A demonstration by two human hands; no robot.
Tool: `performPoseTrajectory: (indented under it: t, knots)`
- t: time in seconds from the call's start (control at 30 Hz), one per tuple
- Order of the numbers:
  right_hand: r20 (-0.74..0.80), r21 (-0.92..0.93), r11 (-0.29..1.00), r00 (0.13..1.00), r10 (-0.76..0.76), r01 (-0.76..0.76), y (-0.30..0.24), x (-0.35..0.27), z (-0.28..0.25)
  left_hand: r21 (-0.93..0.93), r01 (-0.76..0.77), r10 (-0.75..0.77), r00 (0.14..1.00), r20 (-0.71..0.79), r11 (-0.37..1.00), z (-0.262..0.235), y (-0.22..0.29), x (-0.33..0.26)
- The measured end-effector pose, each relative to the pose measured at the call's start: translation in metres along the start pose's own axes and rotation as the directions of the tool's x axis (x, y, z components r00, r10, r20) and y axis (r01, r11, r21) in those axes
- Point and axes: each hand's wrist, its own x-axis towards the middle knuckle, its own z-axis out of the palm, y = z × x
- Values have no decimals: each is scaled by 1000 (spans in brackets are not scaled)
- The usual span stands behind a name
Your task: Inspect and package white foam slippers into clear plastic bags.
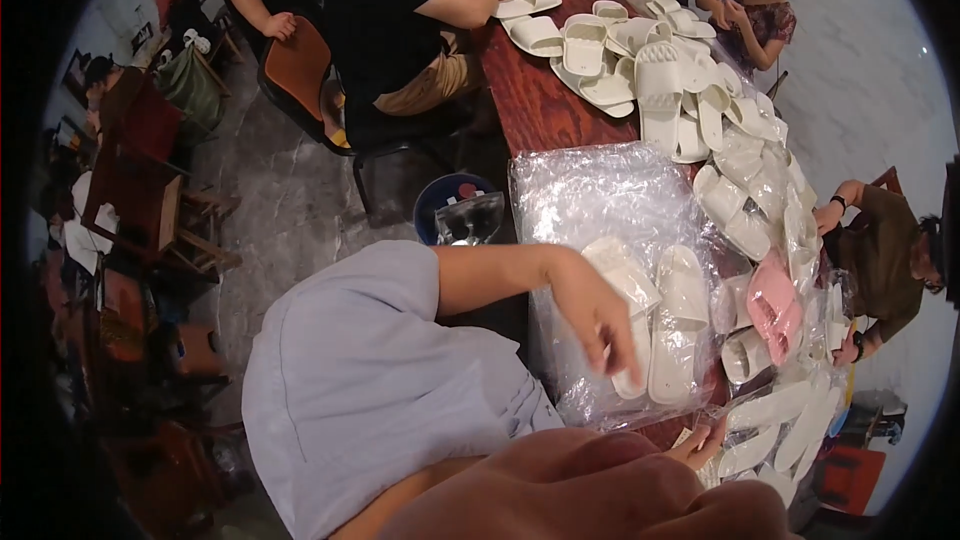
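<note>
My left hand point(598, 325) reaches out of a light blue sleeve and lies with its fingers spread on a pair of white slippers point(665, 325). The pair rests on a stack of clear plastic bags point(590, 190) on the dark red table point(530, 95). Only the fingertips of my right hand point(700, 445) show, past my forearm at the bottom edge. They touch the near edge of the plastic and a flat clear bag point(745, 405); whether they grip it is hidden.
A pink slipper pair point(775, 305) and several white slippers, some bagged, lie to the right. More loose white slippers point(640, 70) cover the far table. Other people sit around it. A dark bin point(455, 208) with plastic stands by the table's edge.
</note>
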Motion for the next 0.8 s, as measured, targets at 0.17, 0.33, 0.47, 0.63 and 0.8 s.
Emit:
performPoseTrajectory:
  t: [0.17, 0.33, 0.47, 0.63, 0.8]
  knots:
    - [313, -210, 894, 894, -321, 395, 12, -21, -18, 480, 416, -48, 792, -609, 772, -50, -34, 6]
    - [392, -404, 877, 916, -91, 260, -1, -38, 4, 374, 795, -187, 508, -841, 479, -84, -97, 6]
    - [332, -480, 850, 942, -54, 218, 11, -42, 12, 248, 753, -97, 381, -919, 609, -83, -122, -14]
    - [270, -474, 878, 960, 75, 64, 18, -48, 7, 268, 802, -128, 390, -912, 534, -88, -120, -1]
    - [149, -508, 860, 989, 19, 60, -1, -53, 7, 178, 796, -242, 377, -894, 579, -85, -125, -3]
